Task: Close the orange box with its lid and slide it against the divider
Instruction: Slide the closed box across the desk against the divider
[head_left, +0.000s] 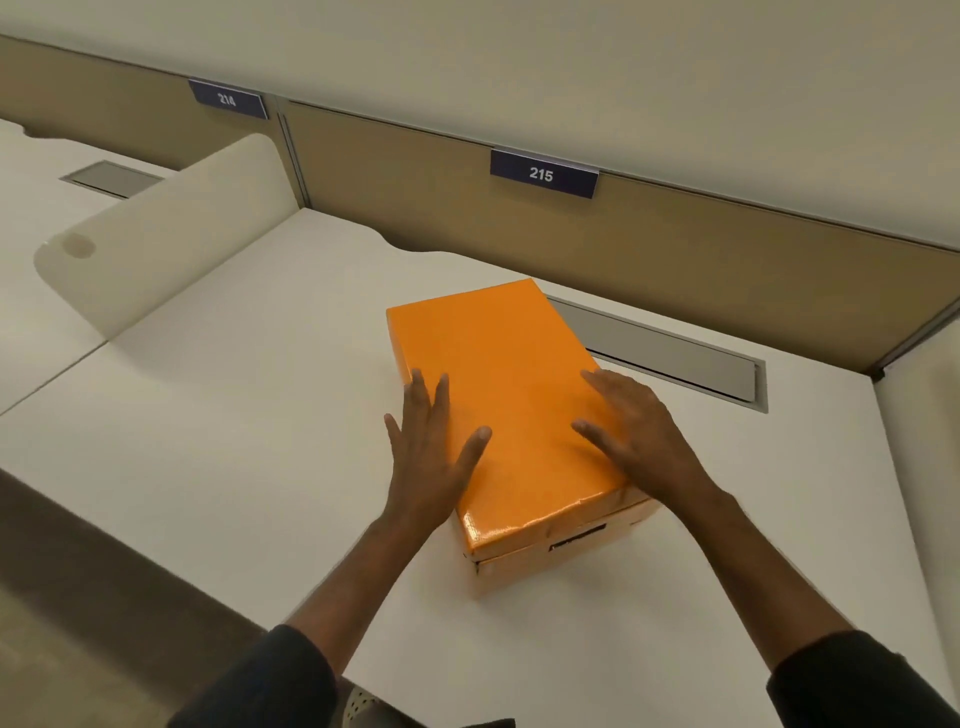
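The orange box (558, 558) stands in the middle of the white desk with its glossy orange lid (498, 384) sitting on top, covering it. My left hand (428, 447) lies flat with spread fingers on the lid's left edge. My right hand (636, 431) rests flat with spread fingers on the lid's right side. Neither hand grips anything. The box's far end is near the tan divider (675, 260) at the back of the desk, with a gap between them.
A grey cable slot (675, 358) is set into the white desk (234, 415) just right of the box's far end. A cream side screen (171, 234) stands at the left. Labels 214 (227, 98) and 215 (541, 174) hang on the divider.
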